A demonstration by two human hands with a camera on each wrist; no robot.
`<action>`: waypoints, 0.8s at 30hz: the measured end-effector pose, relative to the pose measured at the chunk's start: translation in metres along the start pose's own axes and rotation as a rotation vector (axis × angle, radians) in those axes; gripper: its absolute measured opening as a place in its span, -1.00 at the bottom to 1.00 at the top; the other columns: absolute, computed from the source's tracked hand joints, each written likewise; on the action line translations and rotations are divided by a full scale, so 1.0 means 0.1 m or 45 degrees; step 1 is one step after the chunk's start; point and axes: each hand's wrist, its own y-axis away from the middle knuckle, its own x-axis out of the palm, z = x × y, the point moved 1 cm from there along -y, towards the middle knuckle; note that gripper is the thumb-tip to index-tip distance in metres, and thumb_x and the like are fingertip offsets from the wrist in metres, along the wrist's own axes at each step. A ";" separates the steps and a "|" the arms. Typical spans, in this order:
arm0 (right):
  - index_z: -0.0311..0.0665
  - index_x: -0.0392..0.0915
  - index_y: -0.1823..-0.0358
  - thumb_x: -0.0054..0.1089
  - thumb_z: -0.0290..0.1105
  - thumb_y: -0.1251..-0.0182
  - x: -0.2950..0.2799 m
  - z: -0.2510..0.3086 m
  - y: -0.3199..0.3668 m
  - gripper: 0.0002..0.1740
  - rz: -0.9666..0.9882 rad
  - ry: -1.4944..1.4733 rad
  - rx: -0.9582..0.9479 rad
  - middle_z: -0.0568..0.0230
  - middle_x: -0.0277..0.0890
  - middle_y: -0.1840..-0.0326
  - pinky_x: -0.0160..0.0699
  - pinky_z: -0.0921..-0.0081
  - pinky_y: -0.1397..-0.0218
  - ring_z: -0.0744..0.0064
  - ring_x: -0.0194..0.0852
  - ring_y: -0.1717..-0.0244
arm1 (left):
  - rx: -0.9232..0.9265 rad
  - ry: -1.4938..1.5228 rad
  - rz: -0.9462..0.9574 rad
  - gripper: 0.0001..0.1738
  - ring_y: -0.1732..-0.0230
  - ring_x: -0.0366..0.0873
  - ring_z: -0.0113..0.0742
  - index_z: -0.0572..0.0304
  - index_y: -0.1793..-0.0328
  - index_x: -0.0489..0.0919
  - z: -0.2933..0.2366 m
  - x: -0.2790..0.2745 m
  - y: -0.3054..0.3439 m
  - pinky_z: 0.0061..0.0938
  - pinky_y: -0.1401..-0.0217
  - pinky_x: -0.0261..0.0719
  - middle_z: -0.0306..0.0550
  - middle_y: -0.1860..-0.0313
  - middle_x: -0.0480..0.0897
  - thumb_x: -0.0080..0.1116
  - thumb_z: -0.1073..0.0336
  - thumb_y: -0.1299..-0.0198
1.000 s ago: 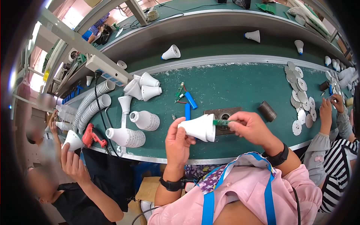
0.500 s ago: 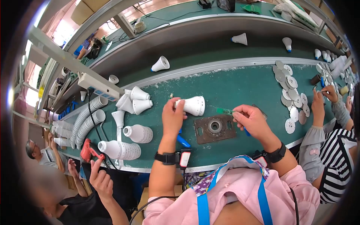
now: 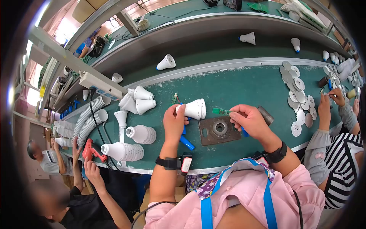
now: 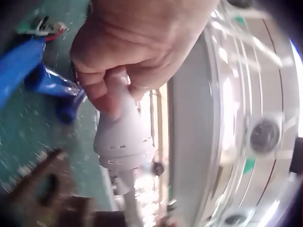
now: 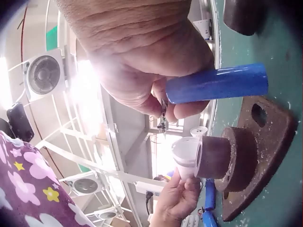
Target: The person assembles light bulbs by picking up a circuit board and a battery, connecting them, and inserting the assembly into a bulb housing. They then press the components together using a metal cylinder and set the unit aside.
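Note:
My left hand [image 3: 174,123] grips a white, cone-shaped bulb housing [image 3: 196,109] by its narrow end, the wide mouth facing right. Small slots ring the housing [image 4: 120,146] in the left wrist view. Between thumb and fingers, my right hand [image 3: 249,121] pinches a green circuit board [image 3: 220,111], its free end pointing at the mouth with a small gap between. Under that hand hangs a blue cylindrical battery [image 5: 218,84]. Below both hands lies a brown metal plate [image 3: 207,140] with a raised round collar [image 3: 220,128]. More blue batteries [image 3: 187,143] lie beside the left hand.
Stacked white housings [image 3: 126,152] and loose ones [image 3: 145,106] stand at left, near a red power tool [image 3: 91,150] touched by another person's hand. A metal cylinder [image 3: 265,115] stands right of the plate. White discs [image 3: 296,128] spread farther right, before another worker.
A second ago the board overlapped the housing's mouth; it has since come away to the right, and the gap has narrowed slightly over the last half second. The neighbour's hands have reached the red tool.

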 end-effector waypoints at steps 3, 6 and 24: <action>-0.32 0.49 0.19 0.08 -0.34 -0.24 0.03 0.00 -0.04 -0.80 0.031 -0.015 -0.001 0.43 0.46 0.44 0.36 0.75 0.51 0.74 0.33 0.53 | 0.062 -0.111 -0.013 -0.63 0.55 0.45 -0.54 0.38 0.09 0.49 -0.06 0.00 -0.05 -0.66 0.55 0.50 -0.17 0.46 0.52 0.04 0.14 -0.22; -0.32 0.50 0.19 0.09 -0.35 -0.23 0.14 0.01 -0.10 -0.80 0.078 -0.012 -0.101 0.42 0.46 0.45 0.37 0.74 0.49 0.72 0.34 0.52 | -0.130 0.234 0.122 -0.64 0.52 0.45 -0.55 0.34 0.09 0.49 -0.09 0.06 0.01 -0.68 0.52 0.51 -0.20 0.45 0.52 0.01 0.14 -0.24; -0.29 0.60 0.29 0.17 -0.35 -0.10 0.12 0.09 -0.57 -0.81 -0.039 0.531 -0.318 0.18 0.55 0.45 0.41 0.54 0.35 0.45 0.47 0.46 | -0.253 0.850 -0.018 -0.72 0.51 0.47 -0.53 0.23 0.17 0.47 0.08 -0.23 0.09 -0.69 0.48 0.53 -0.20 0.40 0.54 0.04 0.15 -0.23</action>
